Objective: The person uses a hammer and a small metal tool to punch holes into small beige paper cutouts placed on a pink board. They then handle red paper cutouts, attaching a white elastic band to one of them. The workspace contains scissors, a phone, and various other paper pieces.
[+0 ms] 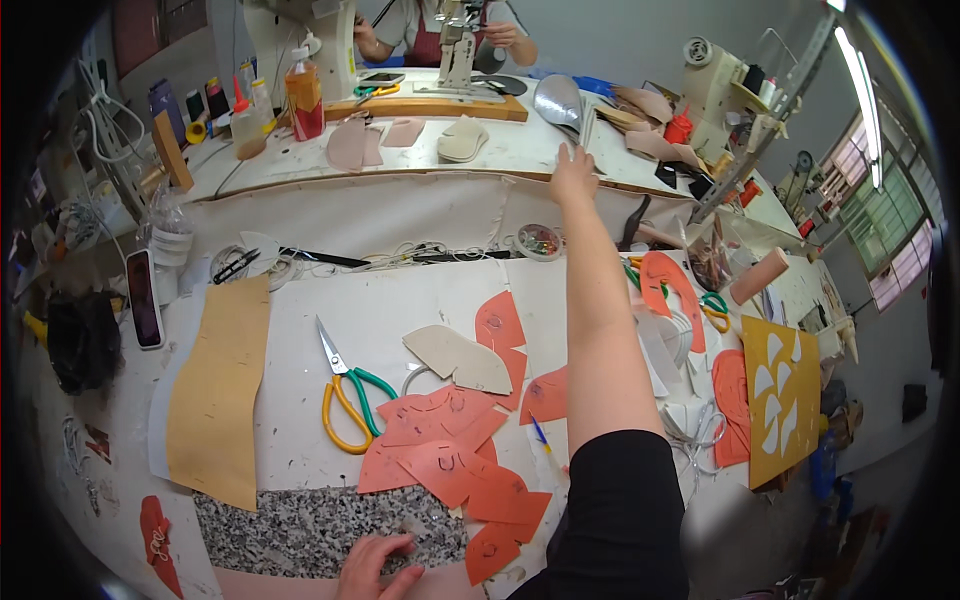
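Note:
My right arm stretches far forward. My right hand (574,178) is at the front edge of the far table, fingers extended, their tips at the lower end of some pale narrow pieces (588,130). Beside these lies a shiny grey rounded piece (558,103); whether my fingertips touch anything is hard to see. Near the lower edge, my left hand (378,568) is open, fingers apart, over a speckled granite slab (320,530) and a pink strip (270,586). Several orange-red cut pieces (440,440) overlap in front of me, with a beige piece (455,358) on top.
Scissors with green and yellow handles (345,395) lie open left of the orange pieces. A tan sheet (222,390) and a phone (144,298) are at the left. On the right are a yellow board (780,400) and orange pieces. A person works at a sewing machine (458,50) across.

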Demonstrator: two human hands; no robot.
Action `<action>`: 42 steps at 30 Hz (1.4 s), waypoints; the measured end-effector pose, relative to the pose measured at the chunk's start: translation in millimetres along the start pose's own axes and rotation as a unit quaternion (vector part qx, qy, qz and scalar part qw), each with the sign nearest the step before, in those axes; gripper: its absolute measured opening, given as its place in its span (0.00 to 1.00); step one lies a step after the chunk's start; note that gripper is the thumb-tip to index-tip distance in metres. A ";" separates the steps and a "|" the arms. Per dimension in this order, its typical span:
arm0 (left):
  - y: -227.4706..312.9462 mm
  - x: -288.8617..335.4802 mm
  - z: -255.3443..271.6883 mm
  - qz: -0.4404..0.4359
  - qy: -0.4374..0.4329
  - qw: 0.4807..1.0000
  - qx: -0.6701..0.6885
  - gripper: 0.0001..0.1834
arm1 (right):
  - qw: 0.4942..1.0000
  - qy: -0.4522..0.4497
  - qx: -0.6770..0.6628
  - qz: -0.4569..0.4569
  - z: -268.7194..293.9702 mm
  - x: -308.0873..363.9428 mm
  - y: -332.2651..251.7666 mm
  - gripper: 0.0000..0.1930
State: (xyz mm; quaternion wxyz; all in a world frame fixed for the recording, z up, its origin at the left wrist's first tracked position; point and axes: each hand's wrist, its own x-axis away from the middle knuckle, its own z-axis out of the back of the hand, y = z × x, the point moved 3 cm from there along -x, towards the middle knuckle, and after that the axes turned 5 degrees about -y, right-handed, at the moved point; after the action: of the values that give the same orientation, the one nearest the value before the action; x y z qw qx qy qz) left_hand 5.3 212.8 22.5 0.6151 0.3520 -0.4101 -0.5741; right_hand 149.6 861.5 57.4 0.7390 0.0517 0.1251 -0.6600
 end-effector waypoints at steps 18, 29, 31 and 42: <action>5.1 -4.1 0.2 -0.026 0.012 1.000 0.005 0.22 | 0.973 0.130 -0.016 0.190 16.3 22.5 22.5 0.12; -1.3 -2.5 8.4 0.005 0.044 0.790 0.611 0.28 | 0.657 0.082 -0.378 0.647 170.8 427.7 -108.2 0.19; 14.8 -4.4 16.4 -0.010 0.031 0.749 0.661 0.27 | 0.657 0.052 -0.340 0.671 167.8 475.3 -107.1 0.21; -43.0 66.4 105.3 0.093 0.176 0.865 0.461 0.20 | 0.727 -0.230 -0.499 0.412 99.8 449.9 -84.6 0.24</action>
State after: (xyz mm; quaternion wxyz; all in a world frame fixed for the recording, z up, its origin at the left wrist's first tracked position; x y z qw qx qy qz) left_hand -108.0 146.8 34.1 0.4952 0.6510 -0.5436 -0.1883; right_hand 121.5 393.9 47.2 0.8635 -0.4319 0.2288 -0.1247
